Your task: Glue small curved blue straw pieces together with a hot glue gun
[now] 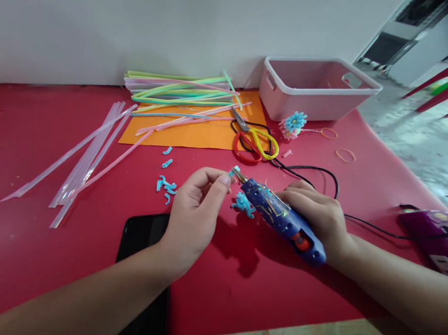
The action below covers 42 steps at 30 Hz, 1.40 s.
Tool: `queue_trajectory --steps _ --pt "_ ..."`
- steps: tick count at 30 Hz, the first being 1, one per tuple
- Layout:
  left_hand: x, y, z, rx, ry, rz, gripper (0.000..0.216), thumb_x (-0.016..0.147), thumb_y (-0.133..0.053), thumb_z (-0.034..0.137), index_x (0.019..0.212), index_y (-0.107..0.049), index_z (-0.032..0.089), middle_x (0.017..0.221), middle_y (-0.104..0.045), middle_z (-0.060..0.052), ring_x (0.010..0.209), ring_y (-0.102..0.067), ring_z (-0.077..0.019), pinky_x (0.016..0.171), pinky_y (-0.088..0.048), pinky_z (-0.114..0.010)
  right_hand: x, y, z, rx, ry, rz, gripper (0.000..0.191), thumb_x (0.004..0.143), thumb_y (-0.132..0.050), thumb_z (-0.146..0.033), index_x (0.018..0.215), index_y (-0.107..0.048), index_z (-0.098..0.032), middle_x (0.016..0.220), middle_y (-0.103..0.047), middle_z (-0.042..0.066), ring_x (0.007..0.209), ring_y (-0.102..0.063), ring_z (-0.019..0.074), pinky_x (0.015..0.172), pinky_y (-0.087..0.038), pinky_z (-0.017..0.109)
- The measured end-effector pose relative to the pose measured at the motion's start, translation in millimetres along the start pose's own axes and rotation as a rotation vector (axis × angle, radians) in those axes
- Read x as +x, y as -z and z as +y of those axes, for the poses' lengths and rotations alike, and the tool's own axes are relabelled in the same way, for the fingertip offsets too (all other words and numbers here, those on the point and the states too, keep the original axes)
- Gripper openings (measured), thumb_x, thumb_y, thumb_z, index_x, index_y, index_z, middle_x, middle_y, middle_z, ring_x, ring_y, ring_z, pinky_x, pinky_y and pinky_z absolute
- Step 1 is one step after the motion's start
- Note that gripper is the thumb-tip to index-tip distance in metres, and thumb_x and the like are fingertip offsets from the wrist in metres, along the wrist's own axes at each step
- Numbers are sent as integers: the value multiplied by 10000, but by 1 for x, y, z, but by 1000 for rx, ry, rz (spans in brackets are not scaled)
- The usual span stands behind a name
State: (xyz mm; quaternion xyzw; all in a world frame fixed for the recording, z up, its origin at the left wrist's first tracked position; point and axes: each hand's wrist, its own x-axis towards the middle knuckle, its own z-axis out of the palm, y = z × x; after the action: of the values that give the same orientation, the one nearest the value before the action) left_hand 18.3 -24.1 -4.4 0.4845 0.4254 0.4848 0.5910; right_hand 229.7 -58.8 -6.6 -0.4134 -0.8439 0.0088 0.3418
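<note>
My left hand pinches a small blue straw piece between thumb and fingers, held right at the metal nozzle of a blue glue gun. My right hand is wrapped round the glue gun's body, tilting its tip up and left. Just below the nozzle a partly built blue straw flower lies on the red table. Several cut blue straw bits lie scattered to the left of my left hand.
Coloured straws lie on an orange sheet at the back, clear glue sticks to the left. Red-and-yellow scissors, a finished flower, a white tub, rubber bands, a purple power strip and a black phone surround the hands.
</note>
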Motion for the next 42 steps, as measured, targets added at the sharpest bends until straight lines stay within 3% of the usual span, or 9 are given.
queue_trajectory --steps 17,33,42 --pt "2 1 -5 -79 13 13 163 937 -647 343 842 -666 211 776 -597 44 562 -391 -53 530 -335 -200 -1 -1 1 21 -58 56 130 839 -585 -134 938 -574 -218 656 -601 -30 529 -515 134 547 -431 266" --pt "0 1 -4 -41 -1 -13 156 942 -640 310 824 -651 209 758 -583 53 567 -394 -55 589 -380 -201 1 -1 0 46 -38 41 150 869 -546 -120 975 -594 -214 631 -616 -35 510 -554 131 575 -449 280" --pt "0 0 -1 -35 -10 -34 168 941 -621 267 787 -646 205 719 -574 53 572 -410 -69 638 -409 -212 0 -1 0 5 41 8 105 983 -475 -224 986 -579 -207 623 -609 -7 505 -554 146 601 -465 334"
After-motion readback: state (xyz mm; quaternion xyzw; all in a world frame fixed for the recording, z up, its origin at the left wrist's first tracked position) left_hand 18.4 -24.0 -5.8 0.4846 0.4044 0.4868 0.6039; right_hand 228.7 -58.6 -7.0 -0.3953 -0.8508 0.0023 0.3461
